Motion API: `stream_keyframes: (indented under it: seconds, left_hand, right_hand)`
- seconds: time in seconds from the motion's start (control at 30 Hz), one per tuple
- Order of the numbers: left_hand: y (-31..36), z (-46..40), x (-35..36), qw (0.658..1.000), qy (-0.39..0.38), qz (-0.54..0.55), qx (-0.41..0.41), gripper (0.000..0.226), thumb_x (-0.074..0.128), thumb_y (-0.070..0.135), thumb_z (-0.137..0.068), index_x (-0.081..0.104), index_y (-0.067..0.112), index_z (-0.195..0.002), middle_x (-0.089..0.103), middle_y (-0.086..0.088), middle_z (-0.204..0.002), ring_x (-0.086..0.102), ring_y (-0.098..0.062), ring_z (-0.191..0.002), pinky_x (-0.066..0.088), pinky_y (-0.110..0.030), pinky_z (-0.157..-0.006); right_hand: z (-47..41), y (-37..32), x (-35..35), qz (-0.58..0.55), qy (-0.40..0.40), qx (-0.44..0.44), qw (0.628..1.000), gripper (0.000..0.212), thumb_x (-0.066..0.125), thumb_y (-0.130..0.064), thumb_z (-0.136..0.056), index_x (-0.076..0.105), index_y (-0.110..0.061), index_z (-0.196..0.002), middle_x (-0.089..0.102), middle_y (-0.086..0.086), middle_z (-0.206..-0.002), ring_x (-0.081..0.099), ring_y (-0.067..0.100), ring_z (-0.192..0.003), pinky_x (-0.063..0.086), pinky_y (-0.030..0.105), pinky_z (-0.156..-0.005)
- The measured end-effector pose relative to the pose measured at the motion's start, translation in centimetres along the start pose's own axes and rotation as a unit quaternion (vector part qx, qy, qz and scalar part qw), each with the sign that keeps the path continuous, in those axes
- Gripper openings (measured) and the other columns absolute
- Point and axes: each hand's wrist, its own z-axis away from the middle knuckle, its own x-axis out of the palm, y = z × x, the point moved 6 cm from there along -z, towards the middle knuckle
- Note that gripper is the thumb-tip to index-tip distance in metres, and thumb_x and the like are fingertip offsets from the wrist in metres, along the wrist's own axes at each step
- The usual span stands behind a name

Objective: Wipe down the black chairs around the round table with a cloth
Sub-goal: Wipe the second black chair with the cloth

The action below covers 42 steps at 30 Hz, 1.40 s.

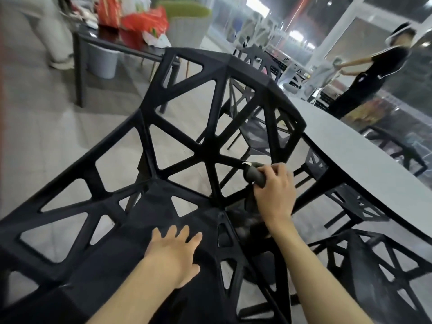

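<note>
The right hand's fingers [278, 170] are curled tight round a bunched dark cloth [256, 175], pressing it against a slanting bar of the black chair [210, 146] where the backrest meets the side. The right hand [274, 195] sits right on that bar, so it is plainly the working hand. The left hand [174, 253] lies flat on the seat with fingers spread and straight, holding nothing, and seems to steady the chair. From the cloth, the bar runs up and to the left toward the hub of the lattice, and that looks like the line the next stroke must follow. The rest of the backrest lies up and away from both hands. The round table [364, 146] is just to the right, with more black chairs [259, 136] tucked around it.
</note>
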Motion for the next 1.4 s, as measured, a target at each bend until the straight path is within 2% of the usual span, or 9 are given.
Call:
stream_keyframes:
  seconds: [0.17, 0.3, 0.37, 0.5, 0.6, 0.7, 0.97, 1.23, 1.4]
  left_hand:
    - [0.5, -0.2, -0.4, 1.0, -0.006, 0.029, 0.011, 0.074, 0.033, 0.05, -0.11, -0.012, 0.032, -0.165, -0.01, -0.002, -0.175, -0.007, -0.031, -0.161, 0.003, -0.059, -0.128]
    - [0.0, -0.1, -0.8, 0.999, 0.015, 0.048, 0.016, 0.073, 0.035, 0.051, -0.11, -0.009, 0.033, -0.166, -0.008, -0.001, -0.176, -0.006, -0.029, -0.161, 0.003, -0.057, -0.129]
    - [-0.5, 0.0, -0.6, 0.998, 0.021, 0.049, 0.014, 0.072, 0.035, 0.05, -0.11, -0.007, 0.032, -0.166, -0.005, -0.001, -0.176, -0.003, -0.029, -0.161, 0.005, -0.057, -0.129]
    - [-1.1, -0.1, -0.4, 0.999, 0.016, 0.047, 0.013, 0.072, 0.036, 0.05, -0.11, -0.006, 0.032, -0.166, -0.004, -0.001, -0.176, -0.002, -0.029, -0.161, 0.006, -0.056, -0.129]
    - [-0.9, -0.1, -0.5, 0.999, 0.016, 0.037, 0.01, 0.073, 0.036, 0.051, -0.11, -0.006, 0.031, -0.166, -0.004, -0.003, -0.176, -0.002, -0.03, -0.161, 0.006, -0.057, -0.128]
    - [-0.3, -0.1, -0.7, 0.999, 0.014, 0.04, 0.017, 0.075, 0.037, 0.052, -0.109, -0.006, 0.033, -0.166, -0.005, -0.001, -0.176, -0.003, -0.029, -0.161, 0.006, -0.057, -0.129]
    - [-0.7, -0.2, -0.4, 0.999, 0.016, 0.036, 0.006, 0.074, 0.037, 0.051, -0.109, -0.006, 0.033, -0.166, -0.005, -0.001, -0.176, -0.003, -0.029, -0.161, 0.006, -0.057, -0.129]
    - [-0.9, -0.1, -0.7, 0.999, 0.022, 0.042, 0.003, 0.074, 0.036, 0.051, -0.109, -0.007, 0.033, -0.166, -0.006, 0.0, -0.176, -0.003, -0.029, -0.161, 0.006, -0.057, -0.129]
    - [-0.7, 0.2, -1.1, 0.999, 0.028, 0.042, 0.015, 0.073, 0.036, 0.049, -0.11, -0.007, 0.032, -0.166, -0.006, 0.0, -0.176, -0.003, -0.028, -0.161, 0.006, -0.055, -0.129]
  right_hand:
    - [-0.7, -2.9, 1.6, -0.055, 0.02, 0.089, 0.994, 0.036, 0.078, -0.018, -0.077, 0.063, -0.019, -0.109, 0.047, 0.002, -0.112, 0.051, 0.024, -0.102, 0.054, 0.039, -0.07]
    - [-2.1, -9.7, 4.6, -0.07, -0.02, -0.05, 0.996, 0.037, 0.078, -0.013, -0.074, 0.064, -0.017, -0.108, 0.049, 0.004, -0.107, 0.053, 0.025, -0.097, 0.055, 0.042, -0.061]
    - [-2.8, -10.8, 5.1, -0.056, -0.031, -0.077, 0.995, 0.039, 0.078, -0.01, -0.071, 0.065, -0.018, -0.107, 0.051, 0.005, -0.104, 0.053, 0.026, -0.09, 0.053, 0.039, -0.058]
    - [-3.0, -7.1, 3.3, -0.019, -0.016, -0.066, 0.998, 0.048, 0.079, -0.007, -0.067, 0.067, -0.024, -0.111, 0.051, 0.004, -0.107, 0.053, 0.028, -0.092, 0.049, 0.036, -0.062]
    - [-2.8, -1.1, 0.1, -0.006, 0.01, -0.014, 1.0, 0.042, 0.079, -0.011, -0.074, 0.066, -0.021, -0.112, 0.048, 0.004, -0.109, 0.052, 0.029, -0.097, 0.043, 0.033, -0.066]
    - [-3.1, 1.9, -2.4, 0.029, 0.015, -0.018, 0.999, 0.034, 0.077, -0.013, -0.079, 0.067, -0.02, -0.11, 0.048, 0.006, -0.109, 0.052, 0.03, -0.099, 0.04, 0.032, -0.064]
    - [-14.5, -4.2, -6.5, 0.047, 0.097, -0.104, 0.989, 0.035, 0.074, -0.011, -0.08, 0.066, -0.019, -0.113, 0.055, 0.008, -0.118, 0.052, 0.03, -0.105, 0.048, 0.038, -0.078]
    - [-7.7, 0.3, -3.3, 0.128, 0.024, -0.157, 0.979, 0.03, 0.075, -0.005, -0.074, 0.07, -0.017, -0.101, 0.057, 0.007, -0.121, 0.048, 0.035, -0.111, 0.046, 0.046, -0.081]
    - [-6.4, 0.7, -3.7, 0.135, -0.025, -0.131, 0.982, 0.028, 0.079, -0.011, -0.071, 0.072, -0.018, -0.097, 0.055, 0.006, -0.112, 0.048, 0.032, -0.1, 0.037, 0.036, -0.069]
